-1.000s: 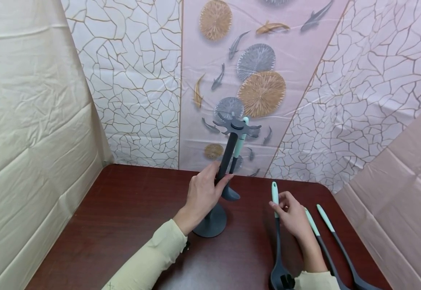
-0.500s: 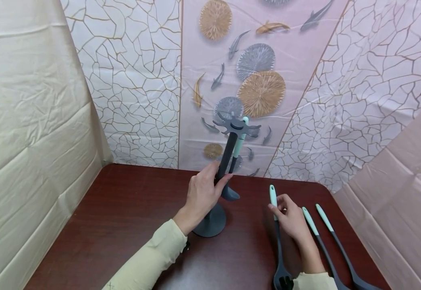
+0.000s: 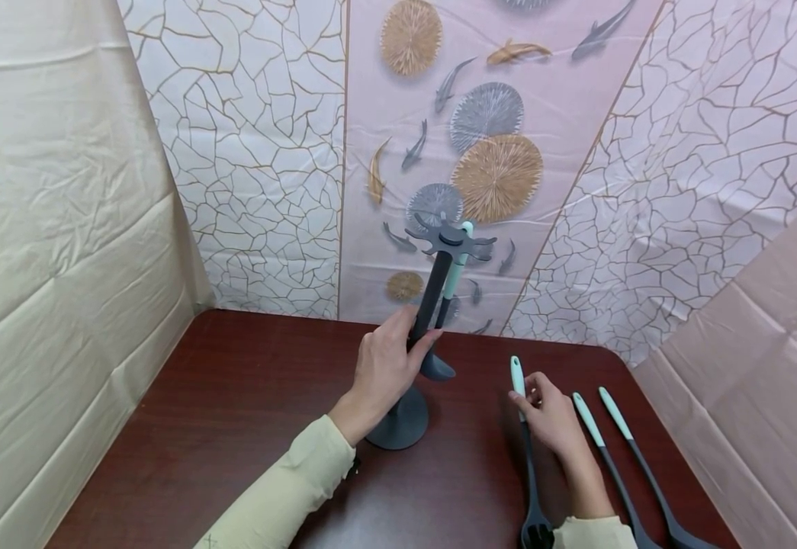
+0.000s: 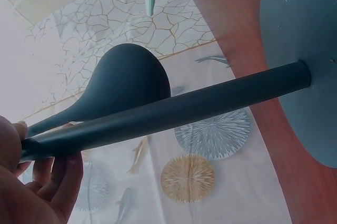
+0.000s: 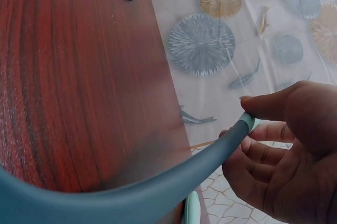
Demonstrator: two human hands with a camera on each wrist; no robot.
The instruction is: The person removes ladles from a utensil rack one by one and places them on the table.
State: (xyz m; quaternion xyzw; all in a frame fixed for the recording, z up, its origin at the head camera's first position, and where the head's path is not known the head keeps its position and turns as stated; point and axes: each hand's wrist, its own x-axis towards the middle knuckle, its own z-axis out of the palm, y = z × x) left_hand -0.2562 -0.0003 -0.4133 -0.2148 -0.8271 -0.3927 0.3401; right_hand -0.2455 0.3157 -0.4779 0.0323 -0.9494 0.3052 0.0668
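Note:
In the head view, my left hand point(image 3: 384, 374) grips the post of a dark utensil stand point(image 3: 432, 293), which has a hooked top and round base. From that stand hangs a spoon-shaped utensil point(image 3: 452, 282) with a mint handle; its rounded dark head point(image 4: 124, 79) fills much of the left wrist view. To the right, my right hand point(image 3: 554, 415) pinches the mint handle of a long kitchen utensil point(image 3: 518, 377) between thumb and fingers. Its dark shaft curves down toward me, as the right wrist view also shows. The wrist gear and frame edge partly hide its lower end.
Two more mint-handled utensils lie on the table at the right: one beside my right forearm point(image 3: 593, 427), the other farther out point(image 3: 634, 442). The dark red table point(image 3: 247, 427) ends at a patterned cloth backdrop point(image 3: 274, 191). Cloth also hangs at both sides.
My right hand and the utensil it pinches have come slightly down and toward me. My left hand and the stand hold their place.

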